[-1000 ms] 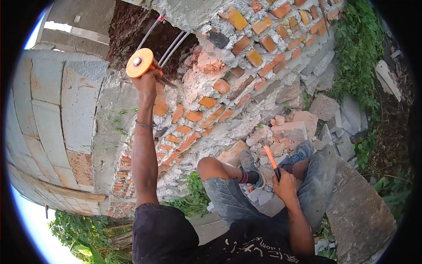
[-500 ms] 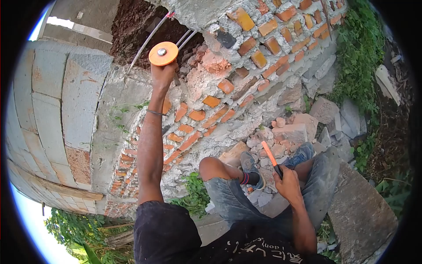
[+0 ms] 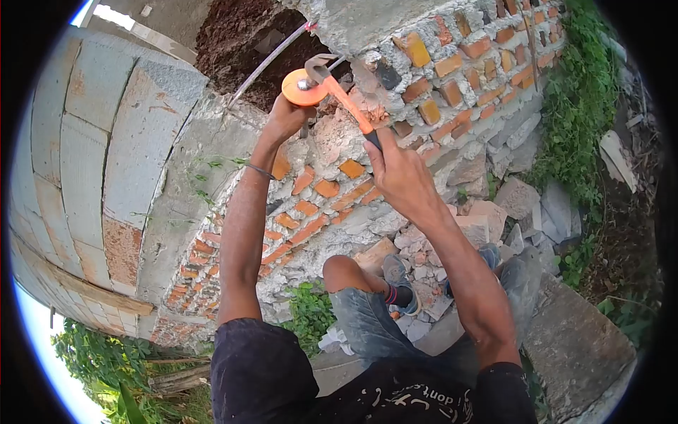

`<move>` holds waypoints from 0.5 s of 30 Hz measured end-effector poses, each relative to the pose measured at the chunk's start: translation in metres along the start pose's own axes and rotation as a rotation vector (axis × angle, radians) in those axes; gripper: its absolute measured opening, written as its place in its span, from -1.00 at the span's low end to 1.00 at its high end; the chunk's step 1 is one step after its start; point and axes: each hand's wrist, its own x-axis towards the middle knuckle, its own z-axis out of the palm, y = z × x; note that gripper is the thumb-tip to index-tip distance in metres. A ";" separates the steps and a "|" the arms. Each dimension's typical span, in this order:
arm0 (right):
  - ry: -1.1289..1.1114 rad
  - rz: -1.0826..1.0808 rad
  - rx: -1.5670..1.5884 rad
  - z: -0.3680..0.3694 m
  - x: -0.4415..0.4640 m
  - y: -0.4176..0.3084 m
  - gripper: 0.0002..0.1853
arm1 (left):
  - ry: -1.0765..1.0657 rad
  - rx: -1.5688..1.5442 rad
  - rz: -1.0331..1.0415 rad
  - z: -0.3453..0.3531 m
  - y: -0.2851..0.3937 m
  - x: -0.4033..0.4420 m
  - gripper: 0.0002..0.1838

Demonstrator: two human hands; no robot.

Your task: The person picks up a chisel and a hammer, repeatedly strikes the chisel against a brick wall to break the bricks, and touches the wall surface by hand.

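Left hand (image 3: 286, 120) raised, fingers closed round a chisel (image 3: 306, 83) just under its round orange guard (image 3: 293, 88). Chisel stands at the broken edge of a brick wall (image 3: 351, 168), beside a hole with dark red soil (image 3: 229, 46). Blade mostly hidden by the hand; cannot tell where its tip meets the wall. Right hand (image 3: 404, 173) has its fingers wrapped round the black grip of a hammer (image 3: 346, 104); orange handle slants up and left. Hammer head over the chisel's top end, touching or just apart, cannot tell. 1 pale rod (image 3: 267, 65) slants across the hole. Below, rubble (image 3: 427, 272) around 1 plainly visible shoe (image 3: 395, 271); stone slab (image 3: 579, 346) lies at lower right.
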 end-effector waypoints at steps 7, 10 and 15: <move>0.277 -0.005 0.504 -0.060 0.000 -0.048 -0.68 | 0.008 0.011 0.030 0.002 -0.005 -0.001 -0.67; 0.563 -0.203 0.868 -0.054 0.026 -0.059 -0.67 | 0.022 0.028 0.032 0.000 -0.003 -0.002 -0.68; 0.132 0.004 -0.006 0.025 -0.005 0.005 -0.69 | -0.004 -0.063 -0.042 -0.003 -0.014 0.004 -0.71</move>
